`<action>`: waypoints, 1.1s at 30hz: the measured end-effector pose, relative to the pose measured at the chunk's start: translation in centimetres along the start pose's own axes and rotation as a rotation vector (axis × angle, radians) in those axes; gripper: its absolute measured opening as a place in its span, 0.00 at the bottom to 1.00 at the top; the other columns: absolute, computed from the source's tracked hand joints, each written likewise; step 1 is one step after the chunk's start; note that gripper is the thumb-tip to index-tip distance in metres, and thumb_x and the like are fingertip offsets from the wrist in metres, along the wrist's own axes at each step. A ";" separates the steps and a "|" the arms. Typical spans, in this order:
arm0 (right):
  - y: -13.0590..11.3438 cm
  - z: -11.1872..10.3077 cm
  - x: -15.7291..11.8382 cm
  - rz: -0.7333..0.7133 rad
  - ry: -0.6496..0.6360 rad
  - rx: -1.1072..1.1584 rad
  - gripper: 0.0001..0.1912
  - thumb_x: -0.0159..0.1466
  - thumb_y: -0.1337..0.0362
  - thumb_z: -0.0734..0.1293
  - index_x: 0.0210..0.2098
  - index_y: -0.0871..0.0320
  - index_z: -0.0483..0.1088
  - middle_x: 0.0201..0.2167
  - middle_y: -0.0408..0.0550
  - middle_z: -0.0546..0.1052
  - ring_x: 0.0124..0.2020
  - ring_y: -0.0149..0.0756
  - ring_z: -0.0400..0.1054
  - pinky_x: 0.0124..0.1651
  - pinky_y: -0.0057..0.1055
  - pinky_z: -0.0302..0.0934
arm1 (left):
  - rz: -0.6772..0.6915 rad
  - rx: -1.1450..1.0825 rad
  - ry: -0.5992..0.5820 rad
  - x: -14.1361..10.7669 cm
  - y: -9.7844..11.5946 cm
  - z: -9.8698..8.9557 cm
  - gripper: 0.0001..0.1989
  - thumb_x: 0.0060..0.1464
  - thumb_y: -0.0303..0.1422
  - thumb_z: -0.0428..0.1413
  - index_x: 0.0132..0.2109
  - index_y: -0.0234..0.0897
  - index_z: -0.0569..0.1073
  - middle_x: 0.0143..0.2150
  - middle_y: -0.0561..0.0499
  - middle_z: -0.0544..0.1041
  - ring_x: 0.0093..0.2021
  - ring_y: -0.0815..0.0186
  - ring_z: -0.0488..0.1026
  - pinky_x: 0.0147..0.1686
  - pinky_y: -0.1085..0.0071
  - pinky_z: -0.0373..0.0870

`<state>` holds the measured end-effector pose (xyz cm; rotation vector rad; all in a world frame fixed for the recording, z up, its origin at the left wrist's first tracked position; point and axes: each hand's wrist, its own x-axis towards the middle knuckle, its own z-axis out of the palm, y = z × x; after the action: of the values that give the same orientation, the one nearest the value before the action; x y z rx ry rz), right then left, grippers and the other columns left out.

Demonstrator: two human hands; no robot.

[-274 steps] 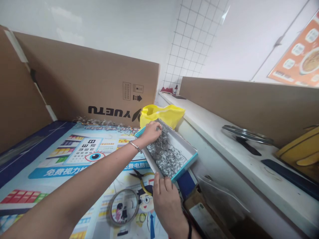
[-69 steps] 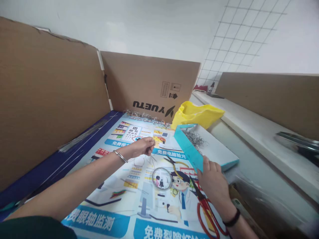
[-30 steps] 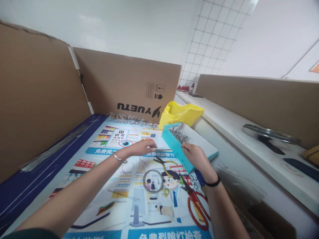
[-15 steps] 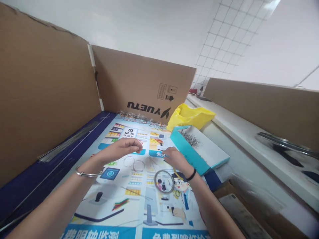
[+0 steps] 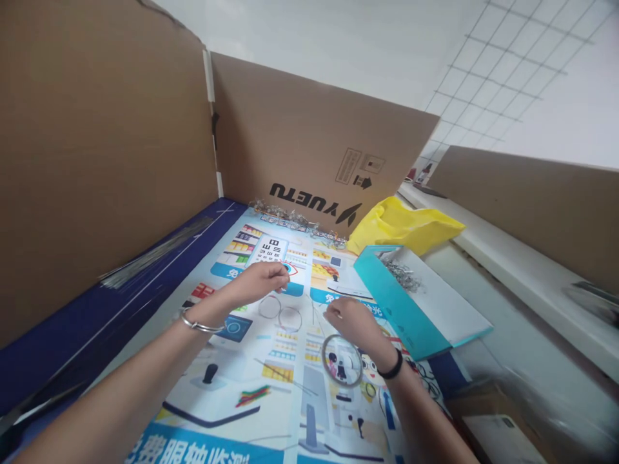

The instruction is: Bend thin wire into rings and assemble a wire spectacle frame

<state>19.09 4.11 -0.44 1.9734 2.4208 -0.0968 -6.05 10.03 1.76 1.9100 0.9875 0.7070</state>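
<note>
shifted away from the teal box [image 5: 403, 314] since a second ago: right hand [image 5: 355, 323], now over the poster [image 5: 285, 412]. leftmost, straight wires [image 5: 155, 255] on the blue border [image 5: 77, 325]. next, left hand [image 5: 264, 281] above the poster, curled narrow; cannot tell whether holding anything. then two thin loops [image 5: 290, 308] and a ring [image 5: 324, 358], just nearer than the right hand, likewise loosely curled, grip impossible to tell. farther right, yellow bag [image 5: 403, 229] behind the teal box, wire tangle [image 5: 405, 276] inside that box's far part.
</note>
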 end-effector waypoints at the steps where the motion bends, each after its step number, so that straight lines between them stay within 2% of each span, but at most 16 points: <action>1: -0.5 0.1 0.1 -0.001 -0.013 0.006 0.12 0.63 0.59 0.61 0.28 0.57 0.72 0.31 0.48 0.76 0.36 0.36 0.69 0.35 0.27 0.53 | 0.001 0.028 -0.008 0.0 -0.1 0.3 0.09 0.54 0.36 0.48 0.31 0.36 0.69 0.31 0.52 0.74 0.33 0.67 0.72 0.35 0.73 0.67; 4: -1.5 0.3 0.7 0.024 -0.019 0.010 0.11 0.59 0.56 0.65 0.29 0.57 0.71 0.32 0.49 0.76 0.35 0.39 0.69 0.33 0.28 0.53 | 0.013 0.152 0.002 0.1 -0.4 0.7 0.08 0.53 0.34 0.48 0.31 0.37 0.70 0.29 0.53 0.74 0.32 0.67 0.71 0.32 0.74 0.65; 8: -1.8 0.0 1.5 0.023 0.006 0.036 0.08 0.58 0.61 0.65 0.36 0.57 0.72 0.37 0.50 0.76 0.38 0.39 0.69 0.36 0.29 0.54 | 0.033 0.207 0.036 0.1 -0.6 0.3 0.08 0.52 0.33 0.48 0.30 0.38 0.71 0.29 0.54 0.74 0.31 0.67 0.69 0.30 0.75 0.61; 13: -2.5 0.1 3.2 -0.030 0.027 0.134 0.20 0.53 0.59 0.70 0.44 0.58 0.71 0.39 0.50 0.74 0.39 0.38 0.68 0.38 0.29 0.56 | 0.062 0.231 0.062 0.0 -0.7 -0.4 0.09 0.51 0.31 0.48 0.30 0.37 0.71 0.30 0.54 0.74 0.32 0.67 0.68 0.31 0.75 0.61; 14: -2.6 0.3 3.7 -0.030 0.034 0.161 0.20 0.52 0.59 0.71 0.43 0.58 0.71 0.38 0.50 0.74 0.38 0.38 0.68 0.38 0.29 0.57 | 0.070 0.235 0.064 0.0 -0.7 -0.4 0.08 0.51 0.31 0.48 0.30 0.37 0.71 0.30 0.54 0.74 0.32 0.67 0.68 0.31 0.75 0.60; 17: -2.7 0.9 5.1 -0.010 0.061 0.264 0.08 0.57 0.60 0.68 0.32 0.59 0.72 0.33 0.48 0.74 0.36 0.35 0.67 0.40 0.31 0.58 | 0.090 0.249 0.066 -0.1 -0.5 -0.4 0.08 0.51 0.29 0.47 0.29 0.37 0.71 0.29 0.54 0.74 0.32 0.67 0.68 0.30 0.75 0.60; 19: -2.4 0.9 5.8 0.011 0.082 0.355 0.10 0.61 0.60 0.65 0.28 0.60 0.70 0.30 0.45 0.74 0.33 0.32 0.67 0.39 0.32 0.60 | 0.095 0.260 0.064 -0.1 -0.4 -0.4 0.08 0.51 0.29 0.47 0.28 0.37 0.70 0.29 0.54 0.73 0.32 0.67 0.68 0.30 0.75 0.59; 22: -1.4 0.2 5.8 0.046 0.139 0.523 0.13 0.63 0.57 0.64 0.28 0.61 0.68 0.27 0.42 0.72 0.29 0.30 0.67 0.35 0.31 0.61 | 0.097 0.277 0.051 -0.2 -0.2 -0.3 0.09 0.51 0.29 0.47 0.28 0.37 0.70 0.28 0.54 0.73 0.31 0.67 0.68 0.29 0.75 0.59; 28: 0.0 -2.1 3.7 0.110 0.229 0.846 0.17 0.58 0.49 0.62 0.26 0.58 0.67 0.20 0.41 0.70 0.21 0.30 0.62 0.24 0.26 0.55 | 0.080 0.324 0.018 -0.4 0.2 0.0 0.09 0.52 0.30 0.48 0.30 0.38 0.72 0.30 0.53 0.75 0.32 0.66 0.69 0.29 0.75 0.58; 33: 0.3 -3.8 2.2 0.108 0.233 0.995 0.19 0.54 0.47 0.65 0.27 0.58 0.66 0.21 0.42 0.70 0.21 0.29 0.61 0.23 0.26 0.54 | 0.058 0.377 -0.011 -0.3 -0.1 0.6 0.09 0.52 0.32 0.49 0.31 0.38 0.74 0.31 0.51 0.77 0.32 0.64 0.71 0.29 0.74 0.58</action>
<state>19.01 6.49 3.27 2.5271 2.6574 -1.3753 -5.79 9.51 1.37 2.2724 1.1228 0.5716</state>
